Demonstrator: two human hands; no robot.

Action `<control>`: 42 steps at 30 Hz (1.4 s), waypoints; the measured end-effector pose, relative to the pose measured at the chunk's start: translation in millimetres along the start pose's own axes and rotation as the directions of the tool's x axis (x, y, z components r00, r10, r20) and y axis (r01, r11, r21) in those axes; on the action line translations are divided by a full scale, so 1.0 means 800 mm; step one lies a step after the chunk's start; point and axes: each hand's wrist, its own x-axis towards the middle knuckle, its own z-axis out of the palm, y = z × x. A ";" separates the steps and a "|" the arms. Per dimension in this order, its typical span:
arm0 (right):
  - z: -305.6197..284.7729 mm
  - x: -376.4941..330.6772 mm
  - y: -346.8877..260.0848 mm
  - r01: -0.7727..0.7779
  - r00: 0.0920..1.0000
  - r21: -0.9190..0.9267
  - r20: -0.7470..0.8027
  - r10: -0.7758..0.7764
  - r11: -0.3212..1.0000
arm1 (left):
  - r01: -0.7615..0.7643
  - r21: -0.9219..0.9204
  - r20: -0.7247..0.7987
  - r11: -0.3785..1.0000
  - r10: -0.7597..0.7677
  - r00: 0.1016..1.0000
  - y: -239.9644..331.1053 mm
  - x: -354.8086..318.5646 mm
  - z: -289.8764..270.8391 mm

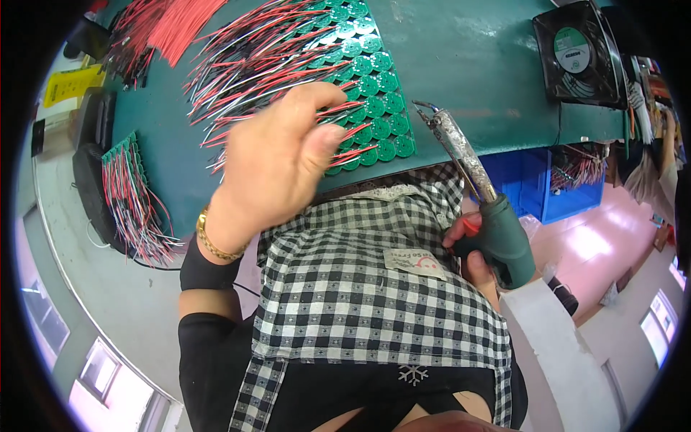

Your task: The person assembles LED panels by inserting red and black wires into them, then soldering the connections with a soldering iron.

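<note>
The curled left hand (277, 151) is over wires (252, 68) beside green circuit boards (374, 106), any pinch unclear; the right hand (478, 270) grips a green-handled soldering gun (500, 223)

1 black fan (574, 56) stands on the green table (468, 65); a blue bin (572, 205) sits lower down.

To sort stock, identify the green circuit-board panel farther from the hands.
The small wired panel at far left; the larger panel lies beside the left hand.

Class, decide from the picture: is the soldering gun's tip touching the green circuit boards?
Apart. The head view shows a strip of green tabletop between the soldering gun's tip and the circuit boards.
</note>
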 end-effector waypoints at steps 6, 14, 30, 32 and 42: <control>0.001 -0.009 -0.006 -0.056 0.998 0.069 -0.004 0.056 0.996 | -0.195 0.065 -0.064 0.979 0.199 0.978 -0.011 -0.003 0.034; -0.004 0.009 -0.019 0.008 0.992 -0.082 0.129 0.003 0.997 | -0.079 0.023 -0.089 0.997 0.080 0.993 -0.015 -0.001 0.043; -0.015 0.006 -0.004 0.137 0.978 -0.271 0.192 -0.086 0.953 | -0.053 0.071 -0.088 0.996 0.059 0.994 -0.014 0.001 0.045; -0.012 0.005 -0.002 0.121 0.975 -0.249 0.214 -0.067 0.961 | -0.046 0.086 -0.095 0.995 0.054 0.994 -0.014 -0.002 0.044; 0.006 0.006 -0.011 0.012 0.999 -0.070 0.045 -0.009 0.997 | -0.027 0.039 -0.121 0.999 0.032 0.992 -0.018 0.002 0.047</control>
